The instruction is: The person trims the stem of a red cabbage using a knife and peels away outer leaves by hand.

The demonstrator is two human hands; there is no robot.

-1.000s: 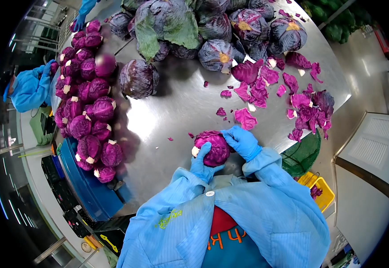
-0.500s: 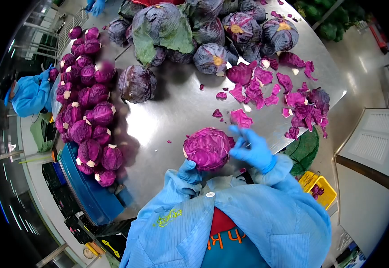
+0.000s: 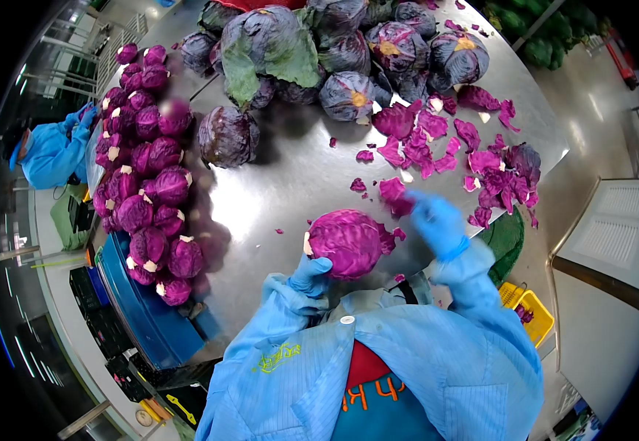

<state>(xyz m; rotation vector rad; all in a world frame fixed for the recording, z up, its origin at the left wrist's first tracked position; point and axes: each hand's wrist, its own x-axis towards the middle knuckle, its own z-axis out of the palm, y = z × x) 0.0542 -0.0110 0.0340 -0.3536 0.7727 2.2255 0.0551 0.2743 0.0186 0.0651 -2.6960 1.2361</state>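
A peeled red cabbage [image 3: 345, 245], glossy purple with a pale cut stem at its left, rests low over the near side of the steel table. My left hand [image 3: 310, 275], in a blue glove, grips it from the lower left, thumb against its underside. A loose torn leaf piece [image 3: 389, 239] sticks out at the cabbage's right side. Apart from the cabbage, to its right, is my gloved right hand [image 3: 438, 223]; motion blurs its fingers, so what they hold, if anything, is unclear. Just beside those fingertips lies a leaf scrap [image 3: 394, 197].
Peeled cabbages [image 3: 136, 213] line the table's left side above a blue bin [image 3: 147, 316]. Darker unpeeled heads [image 3: 347, 96] are piled at the back. Purple leaf scraps [image 3: 415, 140] cover the right. A yellow basket [image 3: 532, 316] stands below; a co-worker [image 3: 49, 151] is at far left.
My right hand has moved away from the cabbage, rightward and slightly farther up the table. The torn leaf piece now shows at the cabbage's right edge. My left hand keeps its grip.
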